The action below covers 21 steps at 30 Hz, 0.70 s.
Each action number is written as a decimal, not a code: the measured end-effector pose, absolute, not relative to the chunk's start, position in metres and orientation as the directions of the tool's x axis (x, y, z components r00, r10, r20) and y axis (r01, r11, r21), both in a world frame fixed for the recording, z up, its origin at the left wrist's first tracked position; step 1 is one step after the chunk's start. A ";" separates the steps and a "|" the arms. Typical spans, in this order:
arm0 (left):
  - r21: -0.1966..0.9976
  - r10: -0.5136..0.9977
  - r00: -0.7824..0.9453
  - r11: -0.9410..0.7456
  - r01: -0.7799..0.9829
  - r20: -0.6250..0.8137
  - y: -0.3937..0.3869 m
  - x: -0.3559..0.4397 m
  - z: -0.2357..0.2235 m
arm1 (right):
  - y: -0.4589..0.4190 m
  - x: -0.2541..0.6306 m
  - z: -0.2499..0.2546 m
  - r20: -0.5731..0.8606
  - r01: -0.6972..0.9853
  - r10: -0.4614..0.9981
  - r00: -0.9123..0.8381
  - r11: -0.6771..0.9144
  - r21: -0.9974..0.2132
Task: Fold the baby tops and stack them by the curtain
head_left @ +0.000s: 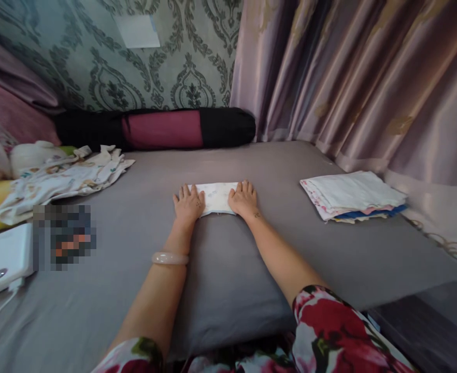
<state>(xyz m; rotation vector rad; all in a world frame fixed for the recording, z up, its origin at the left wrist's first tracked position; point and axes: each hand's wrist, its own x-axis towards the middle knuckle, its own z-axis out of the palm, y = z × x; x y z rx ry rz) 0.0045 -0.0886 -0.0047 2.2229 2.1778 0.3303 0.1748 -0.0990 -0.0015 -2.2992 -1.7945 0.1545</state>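
Observation:
A small folded white cloth (216, 197) with faint print lies flat on the grey sheet (228, 280) in front of me. My left hand (188, 203) presses on its left end, palm down, with the fingers spread. On the right end rests my right hand (244, 198), also palm down with fingers stretched out. Neither hand grips the cloth. The parts of the cloth under both palms are hidden.
A stack of folded cloths (353, 194) lies to the right. At left are a crumpled printed garment (69, 176), a white device with a cable (9, 259) and a blurred patch. A black and maroon roll (162, 129) lines the wall.

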 end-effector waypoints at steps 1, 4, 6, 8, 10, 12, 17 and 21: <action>0.157 0.989 0.009 -0.032 0.987 0.148 -0.088 0.004 -0.006 | -0.098 0.175 -0.001 0.044 0.941 0.967 0.249 -0.231 -0.246; 0.174 0.990 0.009 -0.033 0.984 0.140 -0.086 0.003 -0.008 | -0.095 0.183 0.004 -0.002 0.921 0.971 0.240 -0.229 -0.317; 0.196 0.992 -0.003 -0.022 0.980 0.123 -0.084 0.002 -0.006 | -0.091 0.193 0.011 -0.052 0.869 0.971 0.233 -0.232 -0.436; 0.212 0.996 -0.020 0.000 0.977 0.091 -0.082 -0.002 -0.002 | -0.088 0.206 0.021 -0.127 0.761 0.961 0.244 -0.271 -0.590; 0.200 0.998 -0.029 0.016 0.980 0.063 -0.080 -0.008 0.005 | -0.085 0.220 0.031 -0.198 0.654 0.945 0.260 -0.323 -0.684; 0.171 0.998 -0.040 0.031 0.985 0.049 -0.077 -0.015 0.013 | -0.084 0.232 0.039 -0.240 0.612 0.932 0.273 -0.360 -0.704; 0.261 0.985 -0.158 0.171 0.950 -0.067 -0.064 -0.035 0.021 | -0.084 0.247 0.042 -0.305 0.616 0.891 0.335 -0.452 -0.645; 0.507 0.955 -0.219 0.292 0.811 -0.200 -0.051 -0.047 0.019 | -0.079 0.247 0.036 -0.307 0.670 0.880 0.363 -0.475 -0.570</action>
